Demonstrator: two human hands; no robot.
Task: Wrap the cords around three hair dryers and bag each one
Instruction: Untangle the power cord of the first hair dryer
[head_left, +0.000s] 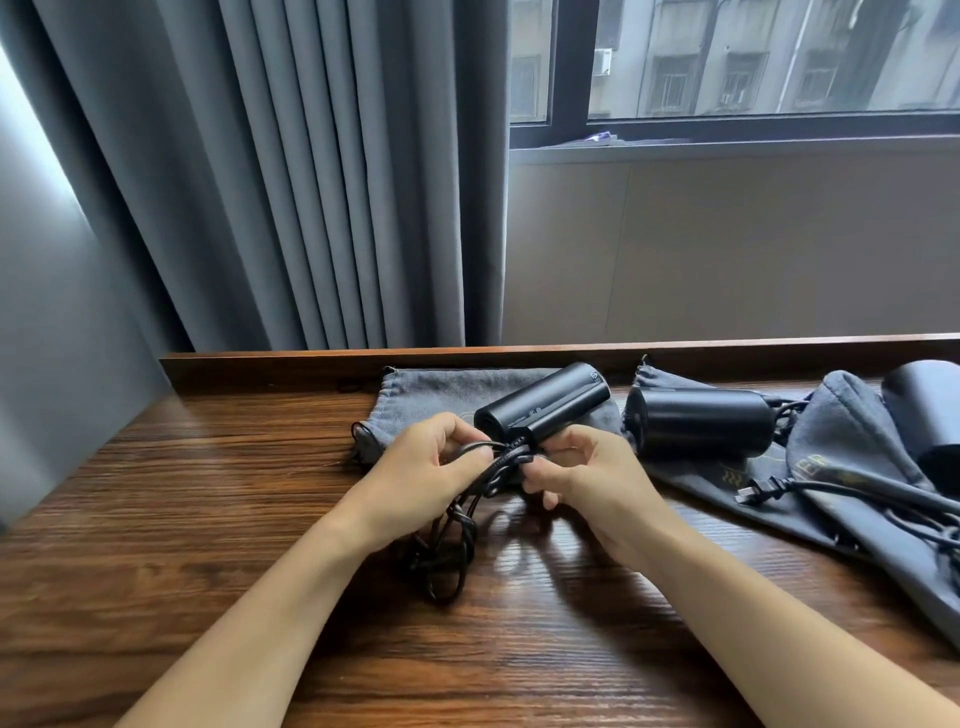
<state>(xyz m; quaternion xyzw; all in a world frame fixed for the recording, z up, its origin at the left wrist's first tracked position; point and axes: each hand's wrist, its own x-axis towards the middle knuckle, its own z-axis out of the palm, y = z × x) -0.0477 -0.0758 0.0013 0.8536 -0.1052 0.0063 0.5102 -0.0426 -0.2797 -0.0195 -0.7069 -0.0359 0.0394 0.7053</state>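
Grey curtains (322, 171) fill the upper left of the frame and a window (727, 62) the upper right; below them a dark wooden bench (208, 493) runs across the lower half. At centre, the first dryer (543, 402) lies tilted on a flat grey bag (431, 387), apparently laid out so the dryer can slide in once its cord is wound. The left hand (426, 467) is curled, thumb and fingers pinching the cord (452, 540) close to the dryer's handle end. The right hand (582, 473) is also curled, its fingertips pinching the same cord just beside the left, probably to guide a turn around the handle while the left keeps tension. Most of the cord hangs in a loose tangle on the bench between the forearms, so wrapping looks barely begun. To the right, a second dryer (698, 423) rests on another bag (691, 475), its plug (753, 491) and cord lying loose. A third dryer (924, 410) shows only in part at the right edge, beside a rumpled third bag (852, 431). None of the three is bagged. The tangle will likely need shaking out before it winds neatly.
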